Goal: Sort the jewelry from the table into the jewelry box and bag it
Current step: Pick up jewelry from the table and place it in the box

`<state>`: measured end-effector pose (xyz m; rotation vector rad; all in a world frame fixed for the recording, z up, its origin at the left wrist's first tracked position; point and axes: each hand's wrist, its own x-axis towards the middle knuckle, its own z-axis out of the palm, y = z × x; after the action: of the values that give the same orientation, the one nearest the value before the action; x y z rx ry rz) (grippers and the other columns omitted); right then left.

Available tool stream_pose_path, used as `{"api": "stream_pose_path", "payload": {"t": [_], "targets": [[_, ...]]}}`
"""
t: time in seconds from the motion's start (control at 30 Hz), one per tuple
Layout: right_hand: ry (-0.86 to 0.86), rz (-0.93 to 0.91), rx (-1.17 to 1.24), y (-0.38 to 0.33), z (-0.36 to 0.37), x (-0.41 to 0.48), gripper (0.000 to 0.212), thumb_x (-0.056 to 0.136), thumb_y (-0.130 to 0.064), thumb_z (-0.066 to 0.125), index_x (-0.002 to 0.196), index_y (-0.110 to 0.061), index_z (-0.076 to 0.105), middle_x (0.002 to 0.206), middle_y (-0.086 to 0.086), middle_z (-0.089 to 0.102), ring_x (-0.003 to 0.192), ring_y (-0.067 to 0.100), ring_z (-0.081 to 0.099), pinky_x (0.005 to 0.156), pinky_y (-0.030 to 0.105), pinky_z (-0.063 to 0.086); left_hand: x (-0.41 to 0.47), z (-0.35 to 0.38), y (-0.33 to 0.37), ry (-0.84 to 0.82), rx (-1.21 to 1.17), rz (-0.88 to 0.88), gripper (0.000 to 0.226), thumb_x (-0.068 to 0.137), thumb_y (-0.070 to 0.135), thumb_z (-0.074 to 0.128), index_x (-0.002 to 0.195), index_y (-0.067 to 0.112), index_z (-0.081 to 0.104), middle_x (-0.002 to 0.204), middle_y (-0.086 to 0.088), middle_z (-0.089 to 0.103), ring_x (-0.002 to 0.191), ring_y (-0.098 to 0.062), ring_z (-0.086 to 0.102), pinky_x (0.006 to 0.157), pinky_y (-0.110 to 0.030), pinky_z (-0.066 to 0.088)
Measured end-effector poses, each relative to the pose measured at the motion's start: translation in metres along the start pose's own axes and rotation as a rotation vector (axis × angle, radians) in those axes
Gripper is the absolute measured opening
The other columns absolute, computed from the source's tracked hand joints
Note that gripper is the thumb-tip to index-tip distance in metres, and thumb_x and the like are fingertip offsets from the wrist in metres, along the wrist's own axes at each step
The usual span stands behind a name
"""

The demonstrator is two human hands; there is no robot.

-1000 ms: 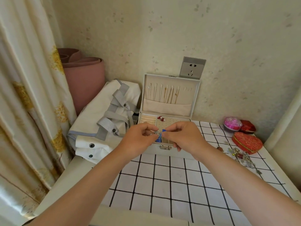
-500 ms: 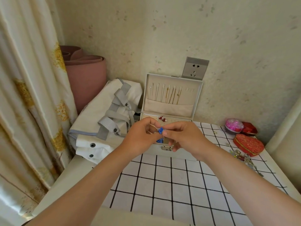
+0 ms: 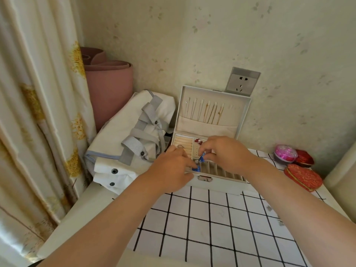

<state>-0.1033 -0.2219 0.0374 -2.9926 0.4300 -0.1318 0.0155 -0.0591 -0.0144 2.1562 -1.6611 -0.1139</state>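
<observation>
While your two hands meet over the front of the open jewelry box (image 3: 210, 157), your right hand (image 3: 229, 157) pinches a small blue-and-silver piece of jewelry (image 3: 202, 158) between thumb and forefinger, holding it just above the row of narrow slots (image 3: 221, 170) along the box's front edge. Your left hand (image 3: 169, 174) rests at the box's front left corner with its fingers curled down; a second bit of blue (image 3: 196, 169) shows right at its fingertips, but you cannot tell from this view whether those fingers are clamped on it or only touching it.

You have the box standing on the checked tablecloth (image 3: 212, 224) with its lid (image 3: 212, 110) upright against the wall, just below the wall socket (image 3: 242, 81). Thin chains (image 3: 210, 112) hang in a row inside the lid above a fabric pocket. In the tray, a ring (image 3: 180, 145) sits in the ribbed roll section at the left, and a small red item (image 3: 197, 140) lies on the panel beside it, just behind your right fingers. A metal clasp (image 3: 205, 178) shows on the box's front wall.

To your left, the white bag (image 3: 123, 135) with grey straps lies on its side, touching the box. A pink rolled mat (image 3: 109, 89) stands behind it beside the curtain (image 3: 38, 112). To your right, well apart from the box, sit a red heart-shaped case (image 3: 303, 179), a darker red case (image 3: 304, 158) and a shiny pink round piece (image 3: 285, 152) near the wall.
</observation>
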Motion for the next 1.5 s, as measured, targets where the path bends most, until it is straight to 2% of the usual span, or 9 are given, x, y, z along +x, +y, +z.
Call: {"api": "stream_pose_path", "payload": {"t": [0.23,0.43,0.53,0.67,0.9,1.2,1.3,1.43,1.5], "targets": [[-0.108,-0.093,-0.195,-0.007,0.008,0.02,0.021,0.097,-0.02,0.059,0.113,-0.026,0.072,0.111,-0.003,0.064,0.108,0.019,0.059,0.084,0.03,0.047,0.001,-0.005,-0.003,-0.039,-0.053,-0.03,0.034,0.094,0.041,0.057,0.127,0.038,0.062,0.125,0.005,0.051,0.122,-0.016,0.035,0.107,-0.036,0.033],[-0.023,0.065,0.105,-0.006,0.013,0.014,0.021,0.092,-0.016,0.067,0.11,-0.024,0.074,0.101,-0.01,0.072,0.085,0.004,0.059,0.068,0.012,0.04,0.004,0.0,-0.004,0.049,0.025,-0.053,0.039,0.094,0.04,0.054,0.133,0.035,0.056,0.126,0.007,0.051,0.119,-0.015,0.035,0.104,-0.035,0.035],[0.047,0.141,0.198,-0.005,0.019,0.009,0.017,0.088,-0.018,0.071,0.1,-0.03,0.075,0.096,-0.013,0.073,0.086,0.004,0.064,0.081,0.027,0.054,0.004,0.001,-0.002,-0.006,0.049,-0.036,0.042,0.094,0.042,0.054,0.136,0.038,0.053,0.131,0.007,0.046,0.125,-0.016,0.031,0.108,-0.037,0.031],[0.042,0.139,0.13,-0.004,0.03,0.005,0.02,0.093,-0.021,0.064,0.096,-0.035,0.078,0.102,-0.011,0.07,0.094,0.013,0.064,0.084,0.038,0.054,0.003,0.003,-0.001,-0.009,0.073,-0.025,0.042,0.094,0.043,0.053,0.136,0.039,0.052,0.13,0.005,0.046,0.126,-0.017,0.03,0.109,-0.036,0.029],[0.126,0.161,0.17,0.001,0.034,0.006,0.009,0.091,-0.029,0.067,0.095,-0.034,0.074,0.097,-0.014,0.061,0.093,0.009,0.059,0.083,0.035,0.051,0.004,0.004,0.003,0.035,0.023,0.029,0.03,0.095,0.039,0.054,0.124,0.04,0.06,0.118,0.009,0.053,0.118,-0.013,0.037,0.105,-0.037,0.034],[0.047,0.042,0.208,0.007,0.036,0.0,0.035,0.09,-0.002,0.053,0.095,-0.027,0.077,0.1,-0.01,0.063,0.095,0.017,0.061,0.084,0.042,0.053,0.009,0.009,0.0,0.1,0.016,0.003,0.027,0.097,0.036,0.05,0.12,0.035,0.064,0.114,0.009,0.06,0.111,-0.014,0.045,0.097,-0.038,0.041],[0.038,0.059,0.334,0.009,0.037,-0.002,0.041,0.086,0.006,0.051,0.093,-0.025,0.077,0.096,-0.011,0.066,0.092,0.011,0.062,0.085,0.036,0.053,0.011,0.014,0.001,0.183,0.012,-0.023,0.026,0.097,0.033,0.049,0.12,0.033,0.061,0.112,0.01,0.061,0.108,-0.013,0.045,0.094,-0.037,0.042],[0.158,0.202,0.56,0.011,0.038,-0.009,0.044,0.087,0.012,0.05,0.093,-0.023,0.076,0.088,-0.014,0.07,0.074,-0.012,0.06,0.074,0.009,0.043,0.013,0.017,0.007,0.201,0.03,-0.008,0.032,0.097,0.035,0.05,0.129,0.038,0.052,0.117,0.011,0.059,0.114,-0.013,0.042,0.098,-0.035,0.037],[0.232,0.264,0.625,0.013,0.04,-0.009,0.039,0.09,0.007,0.055,0.097,-0.026,0.073,0.091,-0.011,0.071,0.069,-0.012,0.058,0.073,0.011,0.042,0.014,0.019,0.006,0.2,0.067,-0.002,0.034,0.098,0.038,0.049,0.132,0.038,0.053,0.119,0.01,0.058,0.116,-0.013,0.041,0.099,-0.035,0.036]]}}
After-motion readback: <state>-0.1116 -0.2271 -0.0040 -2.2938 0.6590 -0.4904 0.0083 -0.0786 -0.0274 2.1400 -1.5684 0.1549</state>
